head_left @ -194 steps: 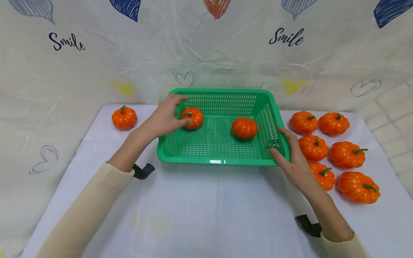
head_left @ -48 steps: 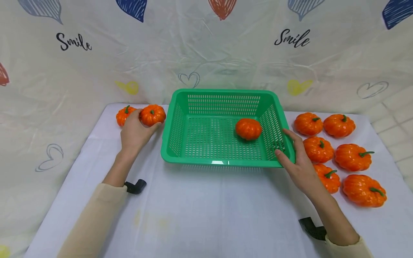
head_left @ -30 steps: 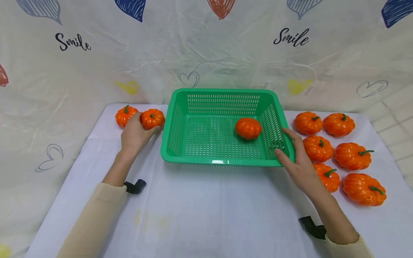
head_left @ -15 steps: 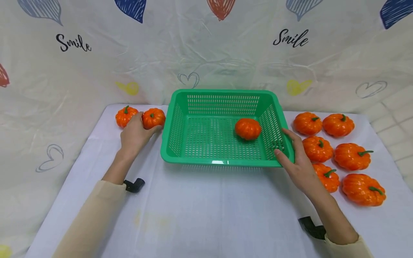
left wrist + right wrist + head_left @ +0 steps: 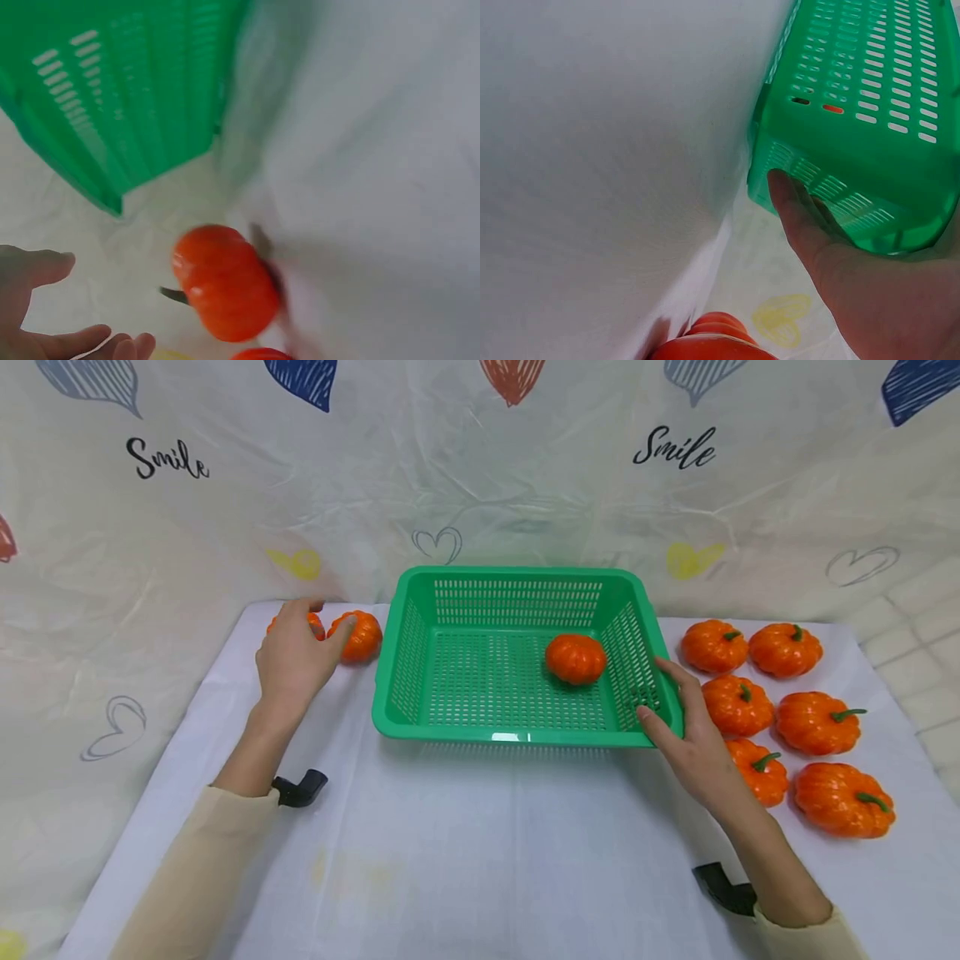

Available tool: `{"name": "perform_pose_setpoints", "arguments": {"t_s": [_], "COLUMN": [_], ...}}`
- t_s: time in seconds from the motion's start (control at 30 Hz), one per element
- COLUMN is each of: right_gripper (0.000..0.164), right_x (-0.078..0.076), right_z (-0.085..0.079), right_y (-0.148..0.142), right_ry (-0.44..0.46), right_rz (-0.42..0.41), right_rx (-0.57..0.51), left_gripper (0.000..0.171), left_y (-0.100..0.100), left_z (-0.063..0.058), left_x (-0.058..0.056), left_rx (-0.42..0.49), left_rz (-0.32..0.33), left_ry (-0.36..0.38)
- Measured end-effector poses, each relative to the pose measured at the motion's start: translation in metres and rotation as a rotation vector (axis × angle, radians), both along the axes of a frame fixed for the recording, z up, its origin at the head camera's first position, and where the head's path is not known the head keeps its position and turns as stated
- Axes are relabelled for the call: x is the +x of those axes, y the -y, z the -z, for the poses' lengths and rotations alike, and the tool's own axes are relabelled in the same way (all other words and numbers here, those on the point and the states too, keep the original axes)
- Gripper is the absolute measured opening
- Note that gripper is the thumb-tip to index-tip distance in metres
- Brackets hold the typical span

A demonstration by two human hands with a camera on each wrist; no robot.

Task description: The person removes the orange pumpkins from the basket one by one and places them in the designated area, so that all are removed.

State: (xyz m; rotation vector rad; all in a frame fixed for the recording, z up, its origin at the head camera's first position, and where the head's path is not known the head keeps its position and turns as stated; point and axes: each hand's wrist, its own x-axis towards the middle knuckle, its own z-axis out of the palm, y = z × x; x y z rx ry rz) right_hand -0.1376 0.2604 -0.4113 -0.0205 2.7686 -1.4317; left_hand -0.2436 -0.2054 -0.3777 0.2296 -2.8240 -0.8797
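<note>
My left hand point(image 5: 294, 656) is held just off a small orange pumpkin point(image 5: 362, 637) that sits on the cloth left of the basket. In the left wrist view its thumb and fingers are spread apart, with a gap between them and that pumpkin point(image 5: 225, 283). Behind the hand, a second pumpkin point(image 5: 318, 626) is mostly hidden. My right hand point(image 5: 693, 735) grips the right rim of the green plastic basket point(image 5: 517, 739), thumb over the near corner. One pumpkin point(image 5: 576, 659) lies inside the basket, toward its right end.
Several orange pumpkins with green stems, such as a large one point(image 5: 843, 800), stand in two columns right of the basket, close to the right forearm. A white cloth point(image 5: 450, 860) covers the table. Behind it hangs a printed curtain point(image 5: 517, 468).
A pumpkin from the basket's left end was carried out and set on the cloth beside the other one. My left hand has since let go and drawn back left. My right hand stays on the rim.
</note>
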Motion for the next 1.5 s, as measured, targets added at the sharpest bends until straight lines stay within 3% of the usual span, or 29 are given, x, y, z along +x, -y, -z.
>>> {"name": "perform_pose_setpoints", "arguments": {"t_s": [0.13,0.27,0.47,0.67,0.93,1.1,1.37,1.5], "right_gripper": [0.076,0.075,0.075,0.075,0.076,0.075,0.075,0.075], "right_x": [0.001,0.000,0.000,0.000,-0.001,-0.001,-0.001,0.001], "right_z": [0.002,0.003,0.002,0.002,0.002,-0.001,0.000,0.000], "right_y": [-0.001,-0.001,0.000,0.000,0.000,0.000,-0.001,-0.001], "right_ry": [0.006,-0.001,-0.017,-0.009,0.007,-0.006,-0.006,-0.011], "right_rz": [0.004,0.004,-0.001,-0.001,-0.007,-0.004,-0.011,-0.011], "right_rx": [-0.003,-0.006,-0.011,-0.004,-0.010,-0.011,-0.001,0.003], "left_gripper": [0.061,0.057,0.055,0.056,0.054,0.056,0.058,0.058], "left_y": [-0.019,-0.040,-0.070,-0.101,-0.139,-0.162,-0.190,-0.203], "left_z": [-0.016,-0.032,-0.050,-0.061,-0.062,-0.060,-0.052,-0.047], "left_x": [0.004,0.009,0.012,0.019,0.028,0.028,0.025,0.025], "left_rx": [0.059,0.094,0.085,0.044,0.025,-0.041,-0.096,-0.111], "left_rz": [0.062,0.147,0.271,0.380,0.524,0.586,0.629,0.660], "left_ry": [-0.077,-0.102,-0.096,-0.040,0.065,0.105,0.195,0.194]}}
